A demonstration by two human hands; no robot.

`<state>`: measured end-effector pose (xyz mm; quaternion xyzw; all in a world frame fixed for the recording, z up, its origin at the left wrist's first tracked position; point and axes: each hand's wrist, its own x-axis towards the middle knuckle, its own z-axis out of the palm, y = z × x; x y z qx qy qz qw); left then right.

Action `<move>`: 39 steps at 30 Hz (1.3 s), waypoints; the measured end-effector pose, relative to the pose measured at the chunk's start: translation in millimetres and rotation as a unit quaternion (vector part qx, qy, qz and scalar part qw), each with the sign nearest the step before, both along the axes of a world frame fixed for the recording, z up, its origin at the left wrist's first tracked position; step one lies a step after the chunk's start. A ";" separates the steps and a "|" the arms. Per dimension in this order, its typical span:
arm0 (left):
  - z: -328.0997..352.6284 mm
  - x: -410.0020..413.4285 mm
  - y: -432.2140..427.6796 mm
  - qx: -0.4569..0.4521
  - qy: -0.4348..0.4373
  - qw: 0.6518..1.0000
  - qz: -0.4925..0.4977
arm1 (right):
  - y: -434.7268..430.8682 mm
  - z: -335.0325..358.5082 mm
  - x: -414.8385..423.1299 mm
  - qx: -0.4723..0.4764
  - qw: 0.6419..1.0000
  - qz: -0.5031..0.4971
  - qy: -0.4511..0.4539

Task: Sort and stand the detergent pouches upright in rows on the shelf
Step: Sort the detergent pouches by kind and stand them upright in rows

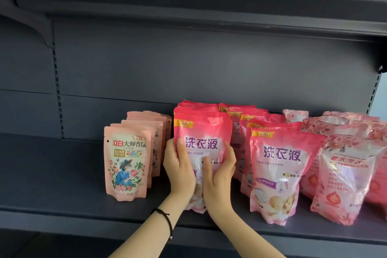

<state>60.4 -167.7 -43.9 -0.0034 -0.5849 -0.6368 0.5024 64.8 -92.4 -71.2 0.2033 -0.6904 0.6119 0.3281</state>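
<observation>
— What have you got hold of?

— The front pink pouch (pixel 204 132), at the near end of its row in the middle of the shelf (pixel 62 174). My left hand (pixel 179 170) grips its left edge and my right hand (pixel 219 174) its right edge. My fingers curl round the sides, with my thumbs pressed on the front.

— What could go wrong?

— It looks soft and bulges low down. If I let go before its base sits flat, I think it slumps toward the near edge or tips the ones behind it.

— Anything in the way?

— The peach pouches (pixel 125 163) stand just left of my knuckles, so a careless pull could knock them. A second pink row (pixel 278 174) crowds the right side. Beyond it, the rose pouches (pixel 345 178) lean unevenly.
</observation>
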 end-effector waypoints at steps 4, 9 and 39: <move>0.9 -8.3 -4.1 -0.003 -0.005 1.000 0.006 | -4.0 4.6 -4.6 0.010 1.000 0.002 -0.004; 0.2 -1.1 -10.6 -0.026 0.000 0.999 -0.031 | 1.5 2.5 -3.8 0.015 1.000 0.018 0.012; 197.5 2.5 -18.5 -0.802 -0.066 0.593 0.012 | 163.8 245.3 -12.5 0.666 0.743 -0.053 0.049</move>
